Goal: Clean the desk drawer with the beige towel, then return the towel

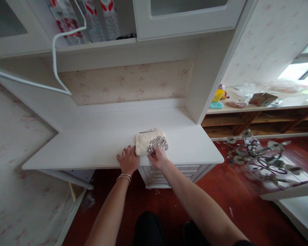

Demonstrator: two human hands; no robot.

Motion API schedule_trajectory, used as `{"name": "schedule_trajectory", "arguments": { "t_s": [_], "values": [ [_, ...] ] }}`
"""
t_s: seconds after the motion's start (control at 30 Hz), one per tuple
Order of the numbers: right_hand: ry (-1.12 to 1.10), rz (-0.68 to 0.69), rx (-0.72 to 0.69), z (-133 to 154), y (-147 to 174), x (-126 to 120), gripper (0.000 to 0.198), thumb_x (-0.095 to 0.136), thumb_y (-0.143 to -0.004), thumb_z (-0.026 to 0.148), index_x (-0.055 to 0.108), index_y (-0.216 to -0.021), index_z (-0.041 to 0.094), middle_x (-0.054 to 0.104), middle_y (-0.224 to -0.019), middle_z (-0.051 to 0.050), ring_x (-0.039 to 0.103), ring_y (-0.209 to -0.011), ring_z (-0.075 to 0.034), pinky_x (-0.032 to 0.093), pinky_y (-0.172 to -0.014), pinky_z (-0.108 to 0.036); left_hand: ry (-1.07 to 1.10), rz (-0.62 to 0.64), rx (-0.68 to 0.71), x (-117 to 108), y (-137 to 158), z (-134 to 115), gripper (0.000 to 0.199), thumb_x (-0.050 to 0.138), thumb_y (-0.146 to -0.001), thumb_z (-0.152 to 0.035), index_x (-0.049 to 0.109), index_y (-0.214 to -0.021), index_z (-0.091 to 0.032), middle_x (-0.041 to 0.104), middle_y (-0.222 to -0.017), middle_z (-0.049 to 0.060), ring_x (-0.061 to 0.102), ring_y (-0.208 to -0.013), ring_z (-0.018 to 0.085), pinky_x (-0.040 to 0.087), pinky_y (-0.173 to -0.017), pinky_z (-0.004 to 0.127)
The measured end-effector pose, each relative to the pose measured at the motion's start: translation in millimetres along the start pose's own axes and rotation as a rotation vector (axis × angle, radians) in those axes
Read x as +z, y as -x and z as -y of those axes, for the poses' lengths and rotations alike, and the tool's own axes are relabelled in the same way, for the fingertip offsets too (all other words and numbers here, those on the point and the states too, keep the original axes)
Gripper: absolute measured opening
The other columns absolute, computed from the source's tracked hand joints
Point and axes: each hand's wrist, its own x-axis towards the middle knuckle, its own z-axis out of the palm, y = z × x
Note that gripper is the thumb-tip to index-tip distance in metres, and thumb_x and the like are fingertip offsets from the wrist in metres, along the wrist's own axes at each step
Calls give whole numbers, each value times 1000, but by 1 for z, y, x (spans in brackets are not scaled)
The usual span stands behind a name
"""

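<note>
A folded cream cloth with a dark grey curly pattern on its right part lies on the white desktop, close to the front edge. A dark line runs along its far side; I cannot tell what it is. My right hand grips the cloth's near edge at the patterned corner, thumb on top, with the other fingers partly hidden. Beside the cloth's left near corner, my left hand rests on the desk with fingers spread. Its thumb side is at the cloth's edge.
Overhead, a white wire rod hangs before a cabinet shelf with several plastic bottles. A drawer unit stands below the desk. On the red floor at right lies a dismantled chandelier, near a low wooden shelf holding clutter.
</note>
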Motion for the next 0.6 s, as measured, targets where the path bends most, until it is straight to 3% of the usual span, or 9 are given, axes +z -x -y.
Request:
{"name": "schedule_trajectory", "arguments": {
  "t_s": [0.13,0.33,0.47,0.6],
  "values": [
    [123,-17,119,-3,2,-26,6,56,-92,21,58,-88,18,62,-74,-1,61,-64,-11,55,-60,-20,-7,-39,27,-2,4,0,50,41,-91,-34,50,-140,-27,42,-151,8,33,-137,35,20,-108,67],
    [233,77,150,25,44,-80,5,55,-91,15,60,-93,13,69,-89,-9,67,-75,-14,57,-75,-25,0,-2,27,-3,3,2,50,41,-91,-35,49,-140,-30,40,-153,7,31,-138,33,19,-109,66],
    [307,105,127,28,77,-150,15,67,-84,22,63,-97,14,71,-91,-8,67,-72,-13,56,-72,-24,1,38,2,-4,1,2,49,36,-93,-37,48,-140,-32,39,-154,5,30,-139,33,20,-109,67],
    [379,-52,24,18,97,-249,14,68,-78,31,63,-85,20,56,-56,3,61,-59,-13,51,-62,-22,-11,59,-4,-3,0,3,50,34,-93,-37,46,-141,-32,38,-154,4,30,-140,33,21,-108,67]
  ]
}}
